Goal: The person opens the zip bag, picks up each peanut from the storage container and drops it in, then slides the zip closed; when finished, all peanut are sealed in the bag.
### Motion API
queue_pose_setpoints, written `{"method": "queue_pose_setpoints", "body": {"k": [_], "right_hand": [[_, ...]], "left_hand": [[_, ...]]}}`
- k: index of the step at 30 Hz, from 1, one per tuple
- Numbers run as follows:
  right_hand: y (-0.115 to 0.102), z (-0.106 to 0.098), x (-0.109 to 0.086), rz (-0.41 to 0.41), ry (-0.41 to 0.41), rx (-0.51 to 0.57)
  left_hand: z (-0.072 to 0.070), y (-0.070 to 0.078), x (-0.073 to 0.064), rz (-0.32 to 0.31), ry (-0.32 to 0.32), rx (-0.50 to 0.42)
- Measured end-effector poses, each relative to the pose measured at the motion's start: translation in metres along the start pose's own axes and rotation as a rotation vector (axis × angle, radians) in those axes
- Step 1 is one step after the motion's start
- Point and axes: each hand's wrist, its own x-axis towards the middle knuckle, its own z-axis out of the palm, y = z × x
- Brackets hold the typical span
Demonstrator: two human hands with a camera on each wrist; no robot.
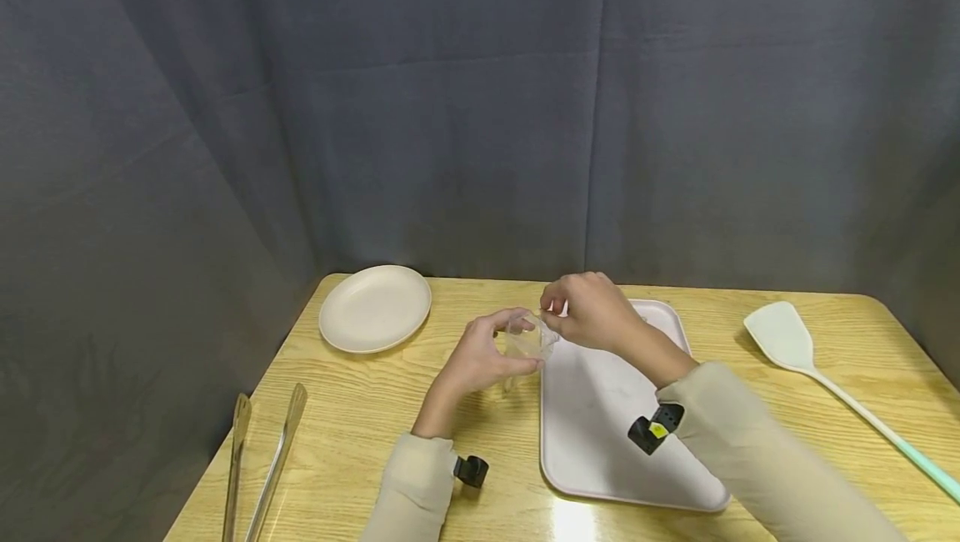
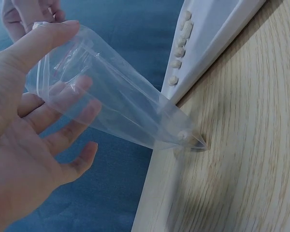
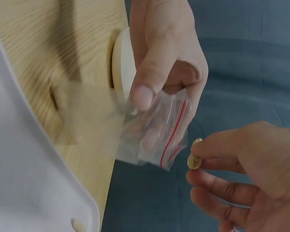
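My left hand (image 1: 477, 357) holds a clear zip bag (image 3: 154, 128) by its mouth, thumb on one side and fingers on the other. A red line runs along the bag's seal, and its mouth is spread. The bag hangs down, its bottom corner close over the table, with a pale lump (image 2: 184, 136) inside near that corner. My right hand (image 1: 592, 308) pinches a peanut (image 3: 195, 154) between thumb and forefinger, right beside the bag's mouth. Several more peanuts (image 2: 181, 42) lie in a row along the far end of the white tray (image 1: 600, 450).
A round cream plate (image 1: 375, 308) lies at the table's back left. Metal tongs (image 1: 273, 459) rest at the front left. To the right of the tray lies a white spatula (image 1: 783, 338) with a mint-green handle end. A dark curtain (image 1: 450, 108) hangs behind the table.
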Motion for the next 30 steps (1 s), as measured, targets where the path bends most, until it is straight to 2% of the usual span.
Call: {"method": "queue_pose_setpoints", "body": {"k": [16, 30], "right_hand": [[-0.01, 0.002, 0.002, 0.011, -0.029, 0.031], [-0.011, 0.009, 0.0, 0.016, -0.047, 0.042]], "left_hand": [[0.0, 0.002, 0.0, 0.014, 0.004, 0.014], [0.0, 0.001, -0.002, -0.021, -0.006, 0.015]]}}
